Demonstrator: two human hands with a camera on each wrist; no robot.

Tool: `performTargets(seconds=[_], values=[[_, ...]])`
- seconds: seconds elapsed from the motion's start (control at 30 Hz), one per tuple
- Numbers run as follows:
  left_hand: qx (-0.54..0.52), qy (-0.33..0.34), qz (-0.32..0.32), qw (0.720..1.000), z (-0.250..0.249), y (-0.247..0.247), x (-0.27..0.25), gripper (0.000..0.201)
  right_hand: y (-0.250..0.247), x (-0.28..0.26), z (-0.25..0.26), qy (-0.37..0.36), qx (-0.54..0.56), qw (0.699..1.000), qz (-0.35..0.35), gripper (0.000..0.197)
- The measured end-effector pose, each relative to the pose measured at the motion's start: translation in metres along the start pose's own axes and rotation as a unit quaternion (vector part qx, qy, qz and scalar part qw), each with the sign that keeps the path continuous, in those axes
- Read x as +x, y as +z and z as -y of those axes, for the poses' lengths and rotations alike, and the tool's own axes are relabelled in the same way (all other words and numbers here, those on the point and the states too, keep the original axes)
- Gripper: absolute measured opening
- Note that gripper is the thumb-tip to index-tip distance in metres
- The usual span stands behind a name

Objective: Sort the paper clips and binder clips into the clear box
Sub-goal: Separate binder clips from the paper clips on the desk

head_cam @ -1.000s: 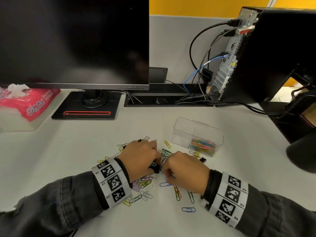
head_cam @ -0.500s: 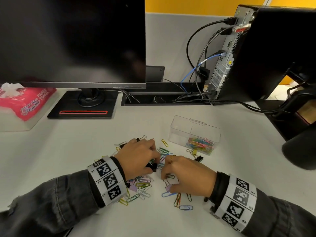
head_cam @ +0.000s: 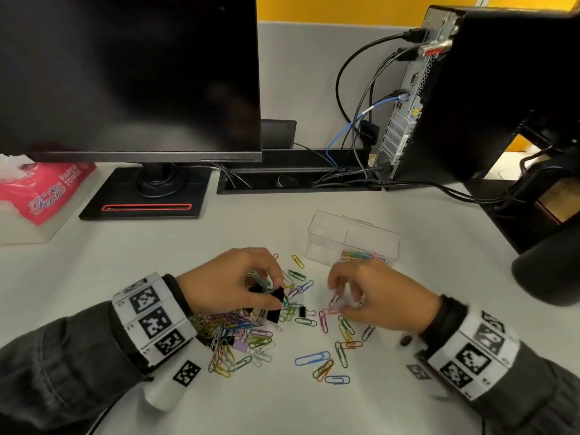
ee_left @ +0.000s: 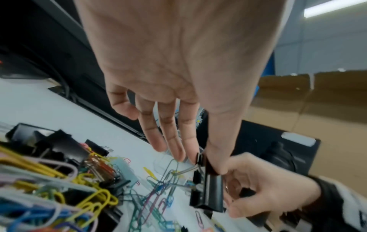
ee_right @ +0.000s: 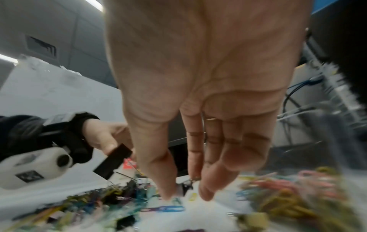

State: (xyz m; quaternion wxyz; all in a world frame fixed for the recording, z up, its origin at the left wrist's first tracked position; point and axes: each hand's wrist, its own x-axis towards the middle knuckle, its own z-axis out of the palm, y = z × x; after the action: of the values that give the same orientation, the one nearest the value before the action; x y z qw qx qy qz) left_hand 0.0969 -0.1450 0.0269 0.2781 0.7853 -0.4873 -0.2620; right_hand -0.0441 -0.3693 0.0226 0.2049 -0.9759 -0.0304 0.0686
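Note:
My left hand (head_cam: pixel 276 287) is raised a little above the desk. Its thumb and forefinger pinch a large black binder clip (head_cam: pixel 277 298) by the wire handle, so the clip (ee_left: pixel 210 191) hangs down. My right hand (head_cam: pixel 340 298) is to its right, fingertips down over loose paper clips (head_cam: pixel 332 350), thumb and fingers apart in the blurred right wrist view (ee_right: pixel 187 194). A dense pile of coloured paper clips (head_cam: pixel 238 334) lies under my left wrist. The clear box (head_cam: pixel 326 233) stands behind my right hand, with paper clips (head_cam: pixel 364 257) in its right compartment.
A small black binder clip (head_cam: pixel 303 311) lies between my hands. A monitor (head_cam: pixel 125 73) on a black base (head_cam: pixel 147 196) stands at the back left, with a pink paper towel pack (head_cam: pixel 44 189) beside it. A computer tower (head_cam: pixel 486 89) with cables (head_cam: pixel 354 120) is at the back right.
My hands were close together over the clips and have drawn apart. The left has lifted the black binder clip, and the right has shifted right toward the box.

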Motion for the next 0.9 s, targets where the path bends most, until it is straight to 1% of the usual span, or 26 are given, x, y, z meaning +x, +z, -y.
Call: performTargets(seconds=[0.13, 0.2, 0.27, 0.33, 0.43, 0.47, 0.53, 0.6, 0.67, 0.73, 0.77, 0.83, 0.9], values=[[-0.040, -0.036, -0.005, 0.999, 0.000, -0.008, -0.001, 0.021, -0.007, -0.006, -0.026, 0.070, -0.042, 0.996, -0.027, 0.015], [-0.064, -0.043, 0.001, 0.997, 0.001, -0.010, -0.001, 0.018, -0.005, -0.007, -0.031, 0.087, -0.052, 0.994, -0.032, 0.017], [-0.108, -0.051, 0.024, 0.993, 0.002, -0.011, 0.000, 0.018, -0.002, -0.007, -0.033, 0.107, -0.068, 0.991, -0.034, 0.022], [-0.136, -0.065, 0.034, 0.988, 0.004, -0.012, 0.000, 0.020, 0.000, -0.008, -0.034, 0.130, -0.094, 0.986, -0.033, 0.026], [-0.150, -0.075, 0.039, 0.985, 0.007, -0.014, 0.000, 0.037, -0.001, -0.008, -0.033, 0.153, -0.141, 0.978, -0.010, 0.029], [-0.164, -0.071, 0.042, 0.983, 0.007, -0.014, -0.001, 0.038, -0.003, -0.008, -0.030, 0.155, -0.154, 0.976, -0.006, 0.030], [-0.202, -0.057, 0.043, 0.977, 0.006, -0.013, -0.001, 0.032, -0.007, -0.009, -0.020, 0.146, -0.160, 0.976, -0.026, 0.031], [-0.232, -0.045, 0.047, 0.970, 0.003, -0.012, 0.002, 0.031, -0.012, -0.010, -0.005, 0.113, -0.132, 0.983, -0.060, 0.034], [-0.244, -0.039, 0.045, 0.968, -0.006, -0.008, 0.007, 0.031, -0.016, -0.011, 0.014, 0.079, -0.061, 0.991, -0.088, 0.048], [-0.260, -0.043, 0.022, 0.964, -0.018, -0.003, 0.014, 0.032, -0.019, -0.011, 0.030, 0.056, 0.028, 0.991, -0.116, 0.060], [-0.272, -0.044, 0.010, 0.961, -0.023, 0.000, 0.018, 0.035, -0.019, -0.011, 0.036, 0.046, 0.059, 0.988, -0.132, 0.061], [-0.295, -0.042, -0.017, 0.954, -0.034, 0.009, 0.026, 0.036, -0.019, -0.010, 0.040, 0.032, 0.097, 0.983, -0.154, 0.051], [-0.312, -0.039, -0.049, 0.948, -0.042, 0.016, 0.034, 0.025, -0.019, -0.010, 0.037, 0.027, 0.094, 0.981, -0.170, 0.035]])
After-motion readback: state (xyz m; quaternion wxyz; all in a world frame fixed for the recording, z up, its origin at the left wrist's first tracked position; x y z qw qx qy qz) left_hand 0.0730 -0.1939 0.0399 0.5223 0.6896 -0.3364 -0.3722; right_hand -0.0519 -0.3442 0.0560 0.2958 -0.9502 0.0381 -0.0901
